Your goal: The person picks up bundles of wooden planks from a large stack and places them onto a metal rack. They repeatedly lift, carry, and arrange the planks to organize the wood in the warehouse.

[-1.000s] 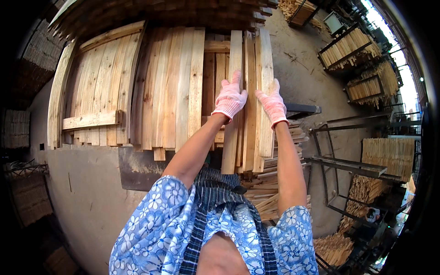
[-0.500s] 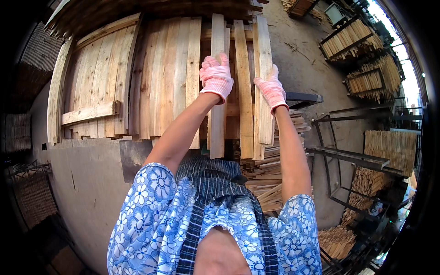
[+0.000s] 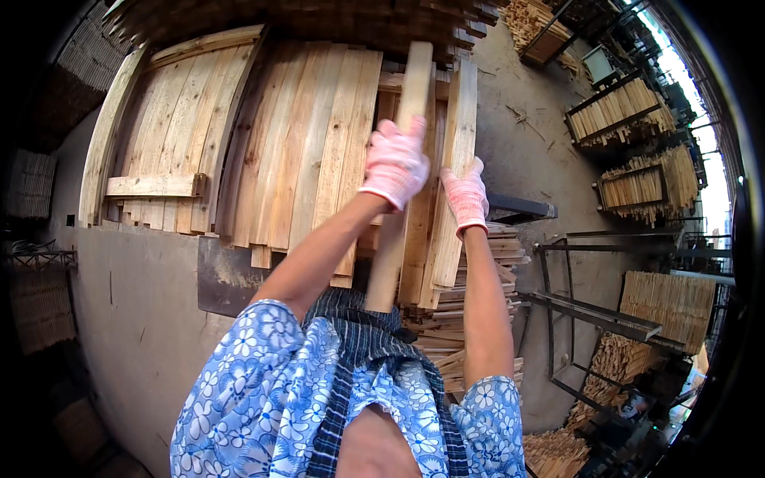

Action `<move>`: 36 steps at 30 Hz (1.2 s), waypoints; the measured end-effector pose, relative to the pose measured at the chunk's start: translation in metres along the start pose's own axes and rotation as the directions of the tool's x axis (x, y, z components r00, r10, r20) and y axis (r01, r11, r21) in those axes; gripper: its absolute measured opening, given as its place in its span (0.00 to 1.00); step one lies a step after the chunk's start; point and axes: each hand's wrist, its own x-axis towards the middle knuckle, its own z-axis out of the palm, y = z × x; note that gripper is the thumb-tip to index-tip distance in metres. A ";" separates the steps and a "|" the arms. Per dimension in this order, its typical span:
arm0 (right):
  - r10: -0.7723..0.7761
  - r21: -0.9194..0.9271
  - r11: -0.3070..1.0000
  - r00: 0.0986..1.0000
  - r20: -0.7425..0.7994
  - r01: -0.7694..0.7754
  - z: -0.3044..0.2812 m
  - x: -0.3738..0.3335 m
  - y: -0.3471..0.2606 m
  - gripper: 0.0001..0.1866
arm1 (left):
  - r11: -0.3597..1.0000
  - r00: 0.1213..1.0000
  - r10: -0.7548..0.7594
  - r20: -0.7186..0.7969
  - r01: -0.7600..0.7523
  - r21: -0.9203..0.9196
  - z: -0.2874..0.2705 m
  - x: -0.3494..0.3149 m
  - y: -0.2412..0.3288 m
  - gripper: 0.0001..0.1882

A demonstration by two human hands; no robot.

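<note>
My left hand [image 3: 397, 163], in a pink and white knit glove and blurred by motion, is closed around a long wooden plank [image 3: 414, 80]. That plank is tilted, its near end close to my apron. My right hand [image 3: 464, 195], gloved alike, grips the outer edge of another wooden plank [image 3: 464, 99] at the right end of the stack. Between the two hands more planks lie lengthwise. Left of my left hand, a row of planks [image 3: 307, 135] lies side by side; its right-hand boards jut toward me unevenly.
At far left stands a slatted wood panel [image 3: 179, 127] with a short crosspiece [image 3: 155, 186]. A dark metal bar [image 3: 522, 209] juts out right of my right hand. Loose slats [image 3: 498, 263] are piled below. Black metal frames [image 3: 590, 315] and bundled wood stand farther right.
The view has shifted a little. The plank in my left hand has slanted, its near end now closer to my body. My right hand still rests at the right edge planks.
</note>
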 end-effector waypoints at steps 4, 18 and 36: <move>-0.144 0.082 0.986 0.988 -0.054 0.148 0.009 -0.005 -0.001 0.51 | 0.991 0.998 0.002 -0.060 0.006 0.136 0.085 0.019 0.004 0.31; -0.154 -0.063 0.987 0.986 -0.068 0.150 0.011 -0.005 0.002 0.51 | 0.545 0.822 0.283 0.494 -0.562 0.622 0.030 0.069 -0.026 0.10; -0.047 -0.097 0.994 0.994 0.099 0.057 0.030 -0.046 -0.093 0.52 | 0.873 0.815 0.449 -0.367 -0.313 0.374 0.019 0.001 -0.094 0.27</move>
